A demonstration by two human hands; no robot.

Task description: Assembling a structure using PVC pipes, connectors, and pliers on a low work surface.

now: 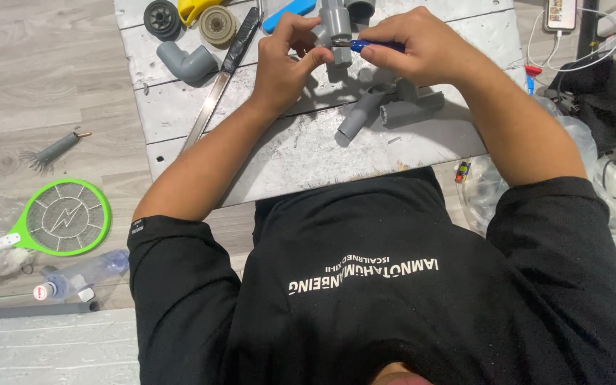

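Lying far out at nine o'clock on the grey wood floor (37, 57): a small wire brush (53, 151), and below it, toward eight o'clock, a green racket-shaped swatter (64, 218) with a white handle, a clear plastic bottle (80, 276) and a dark rod (40, 309) just beside it.

Resting at eleven o'clock on the whitewashed board (308, 153): a black wheel (161, 18), a tan disc (217, 26), a grey pipe elbow (188, 63), and a long saw blade (215, 89) slanting down toward the left forearm.

Gripping at twelve o'clock, near the board's far edge: left hand (283, 60) clenching around the lower part of an upright grey pipe fitting (336, 32), thumb and fingers pinching it. Pressing against that fitting from one o'clock: right hand (422, 46) closing around a blue-handled tool (368, 45), its tip touching the fitting's side.

Lying just below the hands, near centre: a grey pipe assembly (386, 107), angled, its open end pointing toward six o'clock.

Sitting at two o'clock, off the board: a phone (561, 13) with white cables (593, 53), a dark bundle of cloth (607, 100), and clear plastic bags (579, 142) trailing down toward four o'clock.
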